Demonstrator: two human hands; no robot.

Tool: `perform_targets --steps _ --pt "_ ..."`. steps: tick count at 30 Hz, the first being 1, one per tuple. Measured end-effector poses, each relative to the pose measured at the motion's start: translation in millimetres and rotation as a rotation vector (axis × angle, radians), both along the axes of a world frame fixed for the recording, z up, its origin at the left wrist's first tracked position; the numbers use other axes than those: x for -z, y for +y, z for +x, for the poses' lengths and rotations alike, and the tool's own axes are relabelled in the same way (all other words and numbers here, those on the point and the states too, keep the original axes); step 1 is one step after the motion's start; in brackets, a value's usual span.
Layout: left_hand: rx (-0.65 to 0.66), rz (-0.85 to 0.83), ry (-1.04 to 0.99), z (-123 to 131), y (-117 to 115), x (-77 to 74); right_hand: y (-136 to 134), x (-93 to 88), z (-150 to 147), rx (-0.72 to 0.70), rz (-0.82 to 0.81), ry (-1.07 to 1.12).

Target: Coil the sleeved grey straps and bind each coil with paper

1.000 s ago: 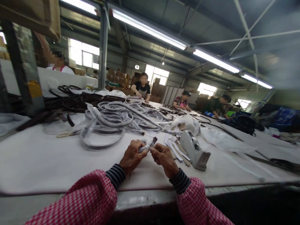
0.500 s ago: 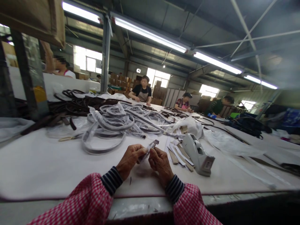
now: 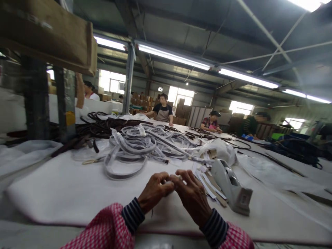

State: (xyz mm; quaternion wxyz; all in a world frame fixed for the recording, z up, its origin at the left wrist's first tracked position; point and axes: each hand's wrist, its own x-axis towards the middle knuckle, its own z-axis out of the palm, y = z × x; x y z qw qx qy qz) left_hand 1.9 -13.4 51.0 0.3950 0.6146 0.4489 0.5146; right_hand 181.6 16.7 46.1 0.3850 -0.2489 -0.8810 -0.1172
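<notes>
My left hand (image 3: 156, 189) is closed, its thumb and fingers pressed together in front of me over the white tabletop (image 3: 103, 200). My right hand (image 3: 193, 193) meets it at the fingertips, its fingers bent. Whatever they pinch is hidden behind the fingers. Just beyond lies a heap of grey plastic-wrapped belts (image 3: 126, 176), coiled and tangled. Right of my right hand are white and tan paper strips (image 3: 207, 183), and beside them a grey tape dispenser (image 3: 232, 188).
Dark brown straps (image 3: 95, 121) are piled at the back left, near a metal post (image 3: 67, 114). A cardboard box (image 3: 57, 38) overhangs the upper left. Clear plastic film (image 3: 269, 169) spreads on the right. A co-worker in an apron (image 3: 163, 112) stands across the table; others work nearby.
The small plastic-wrapped end with a dark tip that stood up between my hands has dropped from sight. My right hand has turned palm-down over the left fingertips. The whole view has shifted.
</notes>
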Motion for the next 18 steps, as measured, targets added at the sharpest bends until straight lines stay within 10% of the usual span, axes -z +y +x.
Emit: perform_targets --steps 12,18 --pt "-0.079 0.101 0.259 8.7 -16.7 13.5 1.5 26.6 12.3 0.097 0.397 -0.153" --pt "-0.07 0.235 0.612 2.5 -61.1 -6.2 -20.6 22.2 19.0 -0.114 0.255 -0.126"
